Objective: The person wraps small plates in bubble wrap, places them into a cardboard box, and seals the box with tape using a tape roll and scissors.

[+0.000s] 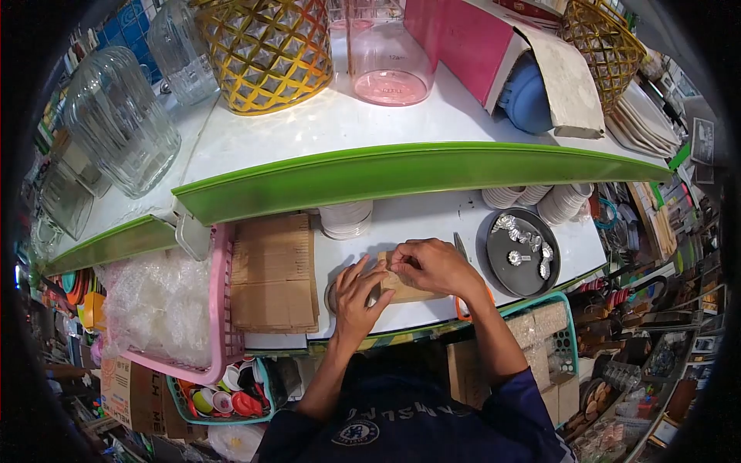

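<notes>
My left hand (357, 297) has its fingers stretched out and apart at the left end of a small tan cardboard piece (413, 294), its fingertips against it. Over the same piece, my right hand (436, 266) bends its fingers into a pinch, and what lies between the fingertips is hidden. Partly under my left hand is a round brownish thing (333, 297), perhaps a tape roll. To the right are a scissors-like pointed blade (461, 245), an orange loop (463, 307) and a dark round pan (509, 279) holding several small fluted metal moulds (515, 258).
Flat cardboard sheets (274, 274) and a pink basket (220, 309) of bubble wrap stand left. White stacked cups (345, 220) sit behind my hands. A green-edged shelf (417, 171) overhangs them, bearing glass jars (120, 119), a gold lattice basket (266, 54) and a pink box (471, 46).
</notes>
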Tool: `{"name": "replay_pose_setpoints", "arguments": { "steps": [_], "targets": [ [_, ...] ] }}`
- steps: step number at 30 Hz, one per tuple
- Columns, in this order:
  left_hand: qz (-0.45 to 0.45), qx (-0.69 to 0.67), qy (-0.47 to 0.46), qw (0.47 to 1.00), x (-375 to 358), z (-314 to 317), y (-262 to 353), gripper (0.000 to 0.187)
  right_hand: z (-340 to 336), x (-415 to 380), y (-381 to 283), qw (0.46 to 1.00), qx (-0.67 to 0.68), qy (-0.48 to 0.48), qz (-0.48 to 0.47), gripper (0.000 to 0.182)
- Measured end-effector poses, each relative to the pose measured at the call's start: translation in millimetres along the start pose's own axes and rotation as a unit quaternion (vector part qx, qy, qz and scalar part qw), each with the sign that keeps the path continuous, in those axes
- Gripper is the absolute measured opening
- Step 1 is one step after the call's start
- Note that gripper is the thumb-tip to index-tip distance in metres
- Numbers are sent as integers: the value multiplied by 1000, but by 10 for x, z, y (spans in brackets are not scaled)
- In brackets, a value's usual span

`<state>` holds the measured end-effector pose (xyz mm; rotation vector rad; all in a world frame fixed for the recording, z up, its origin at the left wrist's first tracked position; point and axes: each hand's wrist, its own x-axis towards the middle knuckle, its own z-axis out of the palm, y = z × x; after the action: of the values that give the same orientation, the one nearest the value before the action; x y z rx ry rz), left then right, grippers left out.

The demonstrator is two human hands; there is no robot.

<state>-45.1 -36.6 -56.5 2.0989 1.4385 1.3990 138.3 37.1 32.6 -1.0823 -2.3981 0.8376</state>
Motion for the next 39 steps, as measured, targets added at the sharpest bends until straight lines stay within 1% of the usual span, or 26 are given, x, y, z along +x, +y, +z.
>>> {"name": "replay_pose_setpoints", "arguments": {
  "steps": [2,6,9,15,17,18,20,22,23,24,26,27,29,33,35,39],
  "targets": [
    [8,3,0,1000,2,0,5,27,-11,-4,-40,1000,4,-2,24,15],
    [17,7,-7,1000,9,-12,20,20,45,-13,-59,999,-32,17,21,15],
    [23,15,-3,1000,4,-9,27,17,47,-27,-92,998,-47,33,22,14],
    [19,5,-4,1000,13,-19,44,17,135,-43,8,997,-53,40,37,20],
    [17,-4,-5,1000,16,-9,49,16,172,-55,43,995,-30,88,22,24],
    [14,-12,-5,1000,16,-5,51,15,167,-51,18,995,-30,89,23,24],
    [12,-20,-5,1000,10,10,41,14,147,-31,-51,988,3,122,91,27],
    [10,-26,-5,1000,3,15,39,13,137,-4,-28,985,20,139,104,31],
    [-9,-46,-6,999,-6,19,48,13,141,6,-14,980,38,155,118,34],
    [-28,-67,-7,997,-12,25,55,12,151,6,6,980,38,156,117,34],
    [-38,-82,-6,996,-27,43,45,12,164,10,41,985,21,152,81,40],
    [-49,-100,-6,994,-30,49,43,12,135,4,14,985,20,152,79,40],
    [-57,-106,-10,993,-20,31,69,12,62,-19,-67,992,-24,115,53,37],
    [-68,-118,-19,991,-18,28,74,12,125,22,-41,988,-40,134,62,36],
    [-65,-117,-20,991,-28,29,57,12,178,58,67,986,4,152,71,37],
    [-65,-117,-20,991,1,3,99,16,158,65,34,983,30,158,91,39]
  ]
}}
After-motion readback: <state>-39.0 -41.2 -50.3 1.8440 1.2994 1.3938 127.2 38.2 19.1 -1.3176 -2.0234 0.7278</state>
